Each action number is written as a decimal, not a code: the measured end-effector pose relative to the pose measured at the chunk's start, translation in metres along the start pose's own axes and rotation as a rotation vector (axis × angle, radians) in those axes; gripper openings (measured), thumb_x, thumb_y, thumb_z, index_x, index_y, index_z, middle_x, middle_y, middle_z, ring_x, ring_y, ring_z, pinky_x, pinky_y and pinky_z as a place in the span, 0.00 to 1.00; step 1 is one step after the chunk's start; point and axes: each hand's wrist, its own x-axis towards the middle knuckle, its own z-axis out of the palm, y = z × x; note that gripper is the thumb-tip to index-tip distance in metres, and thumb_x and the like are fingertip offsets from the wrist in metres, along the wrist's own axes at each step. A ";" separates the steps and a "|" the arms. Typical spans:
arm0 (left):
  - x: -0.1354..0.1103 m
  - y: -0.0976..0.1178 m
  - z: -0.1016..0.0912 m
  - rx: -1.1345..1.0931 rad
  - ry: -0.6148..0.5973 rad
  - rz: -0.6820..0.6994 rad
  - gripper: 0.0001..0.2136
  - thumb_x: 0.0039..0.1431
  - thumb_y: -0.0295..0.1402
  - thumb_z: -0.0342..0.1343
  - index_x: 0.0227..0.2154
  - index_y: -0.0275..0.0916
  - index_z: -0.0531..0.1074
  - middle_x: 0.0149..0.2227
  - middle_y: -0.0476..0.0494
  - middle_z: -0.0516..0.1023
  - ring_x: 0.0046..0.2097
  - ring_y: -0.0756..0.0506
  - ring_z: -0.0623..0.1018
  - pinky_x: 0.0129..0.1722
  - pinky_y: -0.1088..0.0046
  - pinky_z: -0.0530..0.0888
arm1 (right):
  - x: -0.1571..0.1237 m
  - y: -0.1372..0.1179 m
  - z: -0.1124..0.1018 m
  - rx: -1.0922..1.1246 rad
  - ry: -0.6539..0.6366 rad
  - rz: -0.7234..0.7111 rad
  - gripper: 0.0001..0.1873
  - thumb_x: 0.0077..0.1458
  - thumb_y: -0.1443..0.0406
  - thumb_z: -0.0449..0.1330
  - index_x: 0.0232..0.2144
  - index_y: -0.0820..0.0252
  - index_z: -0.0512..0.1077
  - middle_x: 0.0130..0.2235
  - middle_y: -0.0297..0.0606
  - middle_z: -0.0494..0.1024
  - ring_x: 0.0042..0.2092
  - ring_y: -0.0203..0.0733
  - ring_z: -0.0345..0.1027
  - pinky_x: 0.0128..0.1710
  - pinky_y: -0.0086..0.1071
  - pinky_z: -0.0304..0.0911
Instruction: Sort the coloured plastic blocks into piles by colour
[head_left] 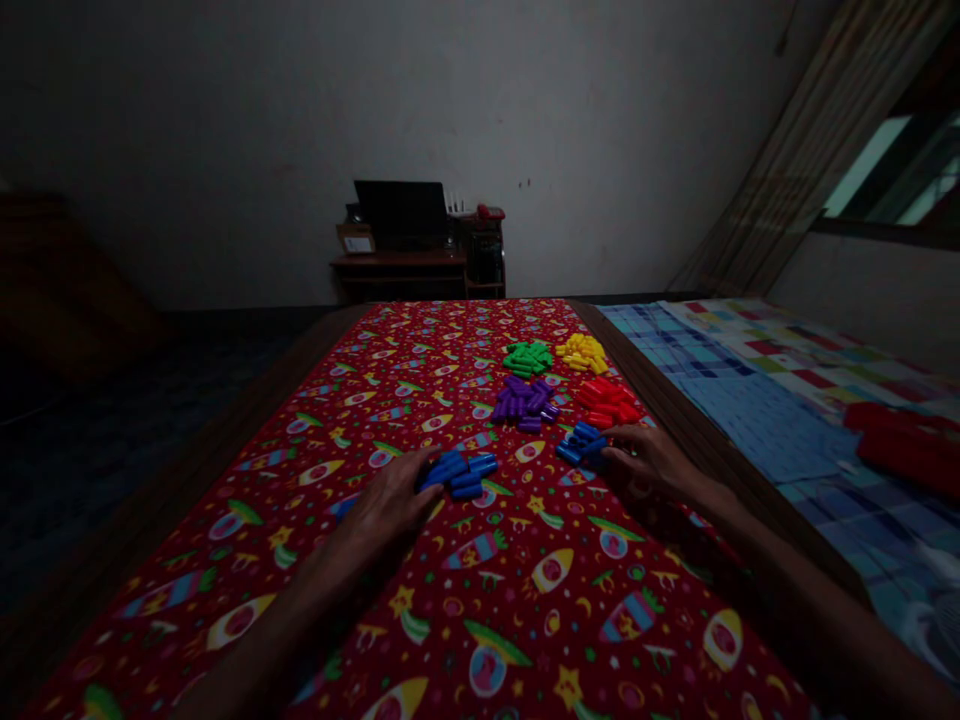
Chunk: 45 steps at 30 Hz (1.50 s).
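My left hand [390,505] rests on the red patterned tablecloth [465,600], its fingers curled against a small cluster of blue pegs [461,472]. My right hand [645,460] lies to the right, fingertips pinched on a second heap of blue pegs [579,442]. Beyond them sit sorted heaps: purple pegs [525,402], red pegs [607,400], green pegs [527,358] and yellow pegs [583,352].
The table's wooden edge [675,400] runs along the right, beside a bed with a checked blue sheet [757,400] and a red object [907,445]. A dark desk with a monitor [409,240] stands against the far wall. The room is dim.
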 end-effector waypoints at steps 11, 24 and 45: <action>0.004 0.060 -0.020 -0.304 -0.050 -0.045 0.22 0.49 0.41 0.59 0.48 0.43 0.71 0.40 0.44 0.81 0.38 0.42 0.80 0.37 0.66 0.76 | 0.008 -0.079 0.018 0.104 0.079 -0.188 0.13 0.62 0.61 0.53 0.44 0.58 0.73 0.38 0.42 0.79 0.36 0.40 0.73 0.34 0.31 0.65; 0.008 0.065 0.008 -0.400 -0.156 -0.003 0.13 0.53 0.39 0.57 0.41 0.43 0.74 0.42 0.47 0.81 0.44 0.43 0.79 0.44 0.68 0.76 | -0.003 -0.075 0.014 -0.016 -0.117 -0.179 0.12 0.62 0.63 0.51 0.41 0.61 0.73 0.35 0.41 0.78 0.32 0.37 0.69 0.31 0.27 0.58; -0.001 0.087 0.019 -0.597 -0.221 0.004 0.15 0.52 0.35 0.58 0.43 0.40 0.70 0.40 0.45 0.80 0.40 0.45 0.80 0.38 0.71 0.76 | 0.007 -0.103 0.054 -0.109 0.060 -0.600 0.13 0.61 0.66 0.55 0.48 0.61 0.69 0.41 0.45 0.78 0.40 0.39 0.71 0.37 0.29 0.65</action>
